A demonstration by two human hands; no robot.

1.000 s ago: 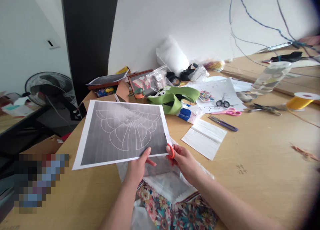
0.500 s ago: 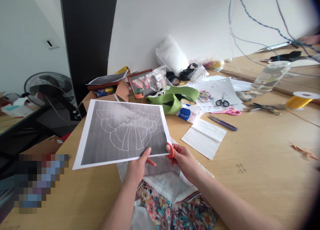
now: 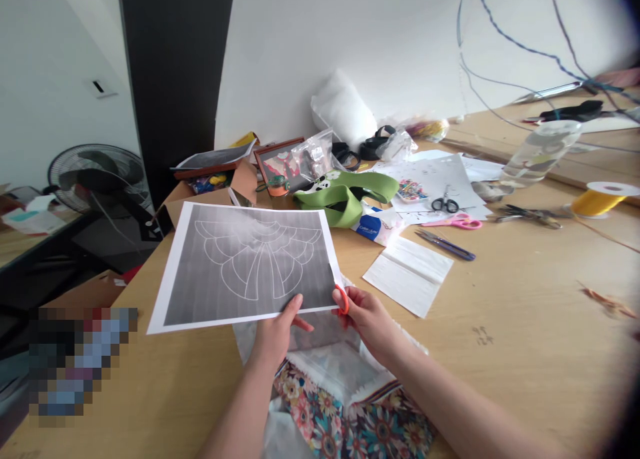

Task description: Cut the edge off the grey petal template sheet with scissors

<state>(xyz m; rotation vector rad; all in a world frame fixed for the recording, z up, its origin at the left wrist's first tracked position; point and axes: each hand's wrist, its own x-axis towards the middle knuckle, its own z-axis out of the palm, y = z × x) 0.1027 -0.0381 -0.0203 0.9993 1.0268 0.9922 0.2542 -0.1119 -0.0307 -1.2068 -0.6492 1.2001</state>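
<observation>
A sheet of paper (image 3: 200,299) with a dark grey print and a white-lined fan pattern is held up over the table, white at its margins. My left hand (image 3: 280,322) pinches its lower edge, thumb on top. At the lower right corner my right hand (image 3: 363,312) grips orange-handled scissors (image 3: 343,300); their blades are hidden at the sheet's edge. Below both hands lies a floral fabric piece (image 3: 345,419) with a whitish backing and frayed edge.
Thread snips (image 3: 445,244), pink scissors (image 3: 460,222), black scissors (image 3: 445,204) and a folded white napkin (image 3: 409,276) lie on the table. Green strap (image 3: 350,196) is heaped behind the sheet. A yellow thread spool (image 3: 600,200) and a plastic cup (image 3: 543,152) stand at right.
The far left corner of the paper has tilted very slightly. Both hands keep their places and their holds.
</observation>
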